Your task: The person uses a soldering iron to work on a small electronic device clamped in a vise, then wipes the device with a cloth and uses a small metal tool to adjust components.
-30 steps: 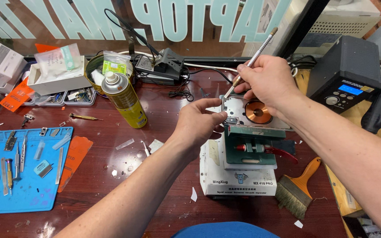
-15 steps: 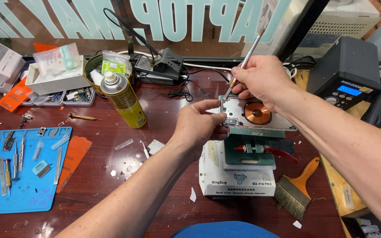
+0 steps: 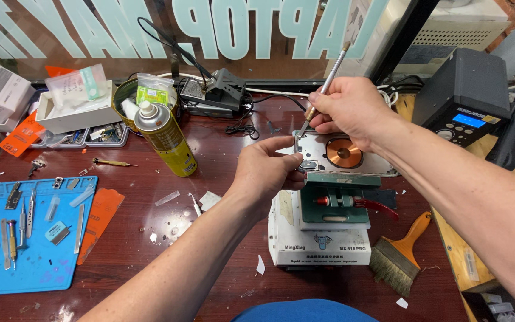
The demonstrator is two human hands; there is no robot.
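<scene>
Fingers of the left hand [image 3: 263, 173] pinch the phone back [image 3: 335, 154] mid-frame; the right hand [image 3: 350, 110] grips a screwdriver [image 3: 324, 89] on it.

Phone-repair workshop: soldering station [image 3: 461, 95], tool mat [image 3: 31, 238]

Centre: silver phone shell [image 3: 329, 152] with copper coil [image 3: 344, 153], on green clamp [image 3: 335, 200] over white base [image 3: 317, 241]. Upper left: yellow can [image 3: 168, 140]. Lower left: blue mat [image 3: 34, 238], orange card [image 3: 99, 217]. Lower right: orange-handled brush [image 3: 400, 253].
</scene>
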